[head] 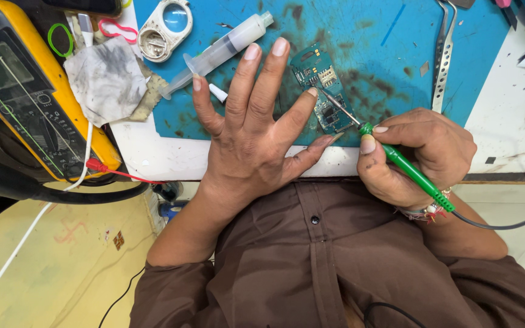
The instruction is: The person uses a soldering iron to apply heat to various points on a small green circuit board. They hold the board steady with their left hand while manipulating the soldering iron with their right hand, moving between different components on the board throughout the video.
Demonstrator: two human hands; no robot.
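Green-handled soldering iron (417, 173) sits pinched in my right hand (423, 155), tip on the circuit board (323, 91) lying mid-surface on the blue mat (366, 36). My left hand (253, 140) is spread open, forefinger pinning the board steady.

A white counter (505, 130) is spreading across the upper half of the view, its surface scuffed and smudged. A stained blue mat (372, 30) is covering it from eleven to one o'clock. At seven o'clock a pale yellowish floor (50, 267) is showing below, taking soft, even light
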